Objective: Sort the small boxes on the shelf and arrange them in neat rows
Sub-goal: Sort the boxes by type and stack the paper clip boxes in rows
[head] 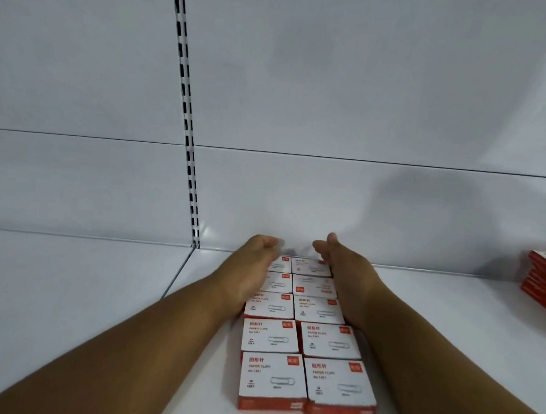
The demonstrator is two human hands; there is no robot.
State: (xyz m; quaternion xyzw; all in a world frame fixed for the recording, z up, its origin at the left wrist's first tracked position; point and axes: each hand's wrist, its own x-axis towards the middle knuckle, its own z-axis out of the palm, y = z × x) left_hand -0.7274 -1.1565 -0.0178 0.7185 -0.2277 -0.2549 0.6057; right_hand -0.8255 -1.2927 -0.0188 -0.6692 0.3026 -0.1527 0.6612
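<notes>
both hands (255, 269) flank 10 paper-clip boxes (272, 377).

A stack of red books or packs (544, 281) sits at the shelf's far right edge, partly cut off from view. Behind it rises a white back panel (334, 99), split by 1 slotted upright strip (188, 117).

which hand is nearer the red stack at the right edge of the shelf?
Right. The right hand lies along the right side of the paper clip boxes, on the red stack's side; the left hand flanks the boxes' far side.
</notes>
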